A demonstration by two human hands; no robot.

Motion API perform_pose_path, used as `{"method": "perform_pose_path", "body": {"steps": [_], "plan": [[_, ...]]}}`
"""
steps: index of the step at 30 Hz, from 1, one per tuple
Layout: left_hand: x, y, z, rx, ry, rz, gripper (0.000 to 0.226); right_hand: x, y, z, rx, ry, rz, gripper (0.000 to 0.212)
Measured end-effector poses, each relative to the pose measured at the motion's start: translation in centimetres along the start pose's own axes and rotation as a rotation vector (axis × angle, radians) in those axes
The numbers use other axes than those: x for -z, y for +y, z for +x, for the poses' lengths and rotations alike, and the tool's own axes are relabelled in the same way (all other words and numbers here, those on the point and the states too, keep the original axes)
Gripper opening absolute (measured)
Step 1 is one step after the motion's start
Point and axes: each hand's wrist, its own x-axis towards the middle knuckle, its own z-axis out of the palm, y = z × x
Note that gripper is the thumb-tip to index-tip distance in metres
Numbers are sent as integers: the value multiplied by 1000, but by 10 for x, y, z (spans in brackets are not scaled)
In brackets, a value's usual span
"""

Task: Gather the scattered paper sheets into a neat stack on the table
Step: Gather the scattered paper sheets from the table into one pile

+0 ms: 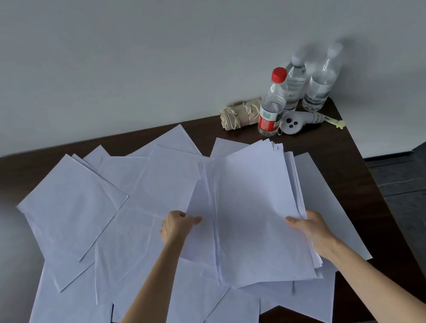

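Head view — my right hand (pixel 311 228) grips the right edge of the partial stack (pixel 253 210), thumb lying on top. My left hand (pixel 178 224) has its fingers curled, pinching the edge of one sheet (pixel 203 244) tucked against the stack's left side. Loose sheets (pixel 71 207) overlap across the dark surface (pixel 340 150) — bottles (pixel 271 107) stand at its far right corner.

Both forearms bare, reaching fwd. L hand (pixel 178 224): fingers curled, thumb out, pinching a sheet (pixel 201 244). R hand (pixel 311 227) grips paper stack (pixel 253 210) edge, thumb on top.
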Motion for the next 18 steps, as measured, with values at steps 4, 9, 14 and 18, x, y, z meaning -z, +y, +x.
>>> {"method": "perform_pose_path", "body": {"steps": [4,9,14,18], "plan": [[16,-3,7,-160,-100,54,40,6,-3,1,-36,-26,24,16],[69,0,37,-253,-15,63,23,11,-11,5,-55,-74,-5,19],[115,-17,31,26,-443,76,27,3,-16,7,-42,-76,-1,22],[122,-38,44,10,-283,-141,26,-5,-19,9,-34,-97,1,21]]}}
